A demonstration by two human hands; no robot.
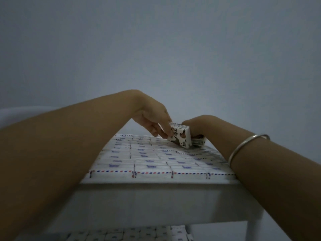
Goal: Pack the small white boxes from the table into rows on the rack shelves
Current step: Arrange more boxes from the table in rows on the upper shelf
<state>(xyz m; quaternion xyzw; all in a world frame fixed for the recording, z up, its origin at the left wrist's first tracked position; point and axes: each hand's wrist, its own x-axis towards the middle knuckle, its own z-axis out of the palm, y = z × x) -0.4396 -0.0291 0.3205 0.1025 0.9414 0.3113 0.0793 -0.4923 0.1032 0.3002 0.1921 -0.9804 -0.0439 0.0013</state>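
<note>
Head view: the left grip (152, 117) pinches a small patterned box (179, 137) by its near end, thumb and fingers closed on it. It holds the box tilted, just above the packed boxes (147, 159), at about 1 o'clock on the top shelf (156, 193) of the rack. The right grip (196, 125) curls down against the box's far side, beside a second box (199, 142) lying flat there. Its fingers are hidden, so I cannot tell whether it holds anything. To seat the box well, I judge it should first be levelled and lined up with the row's edges. It can then be lowered straight and pressed flush against its neighbour, with the right grip as a stop. Both forearms reach forward from 7 and 4 o'clock, wrists bent downward. A bangle (246, 147) circles the right wrist. Lower boxes (121, 234) show at 6 o'clock.
</note>
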